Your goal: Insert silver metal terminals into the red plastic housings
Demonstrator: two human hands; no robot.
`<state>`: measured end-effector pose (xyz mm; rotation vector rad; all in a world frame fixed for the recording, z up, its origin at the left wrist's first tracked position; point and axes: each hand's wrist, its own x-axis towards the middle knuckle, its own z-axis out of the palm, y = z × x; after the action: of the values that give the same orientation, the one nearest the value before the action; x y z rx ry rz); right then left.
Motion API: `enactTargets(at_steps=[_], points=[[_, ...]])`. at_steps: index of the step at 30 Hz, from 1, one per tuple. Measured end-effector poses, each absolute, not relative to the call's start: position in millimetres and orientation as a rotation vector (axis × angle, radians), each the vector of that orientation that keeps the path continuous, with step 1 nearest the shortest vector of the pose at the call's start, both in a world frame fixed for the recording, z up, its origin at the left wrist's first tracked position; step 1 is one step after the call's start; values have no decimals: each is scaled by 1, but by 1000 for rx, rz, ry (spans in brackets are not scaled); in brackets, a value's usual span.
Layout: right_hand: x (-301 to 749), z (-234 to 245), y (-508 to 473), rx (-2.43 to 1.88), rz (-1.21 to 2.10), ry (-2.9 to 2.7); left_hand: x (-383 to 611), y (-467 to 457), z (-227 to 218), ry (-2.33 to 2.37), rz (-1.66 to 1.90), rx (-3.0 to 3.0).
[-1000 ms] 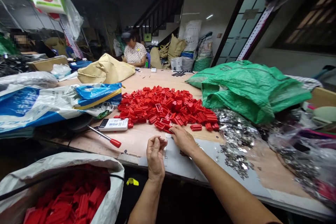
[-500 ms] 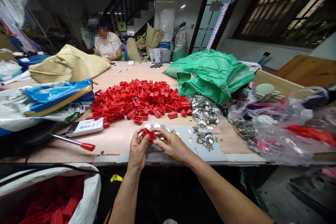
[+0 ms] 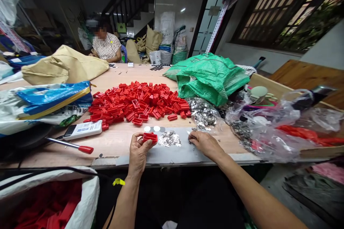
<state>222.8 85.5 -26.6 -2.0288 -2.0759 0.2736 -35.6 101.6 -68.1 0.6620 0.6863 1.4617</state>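
We work at a long wooden tabletop in a crowded workshop, with a person seated at its far end. A green sack bulges on our right, a tan sack lies on our left, and a blue-and-white sack sits in front of it. By our left knee, an open white sack holds red pieces. A clear plastic bag lies at the right edge of the tabletop. In the middle spreads a wide pile of red plastic pieces, and a mound of silvery metal bits lies just to its right. Nearer us, a small heap of metal bits sits on a grey sheet. A white handheld device and a red-handled screwdriver lie to the left.

Our hands are apart, with that small heap between them. Our left hand grips 1 red piece upright in its fingers. Our right hand pinches what looks like 1 tiny metal bit. We judge the step to be pairing bit with piece, so the next move calls for bringing them together.
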Motion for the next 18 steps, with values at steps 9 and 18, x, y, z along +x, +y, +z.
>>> enactTargets(at_steps=[9, 18], points=[[207, -19, 86, -1894, 266, -2024, -32, 97, -68, 785, 1534, 819], [138, -7, 86, -1446, 559, -1945, -31, 94, -72, 887, 1570, 1095]])
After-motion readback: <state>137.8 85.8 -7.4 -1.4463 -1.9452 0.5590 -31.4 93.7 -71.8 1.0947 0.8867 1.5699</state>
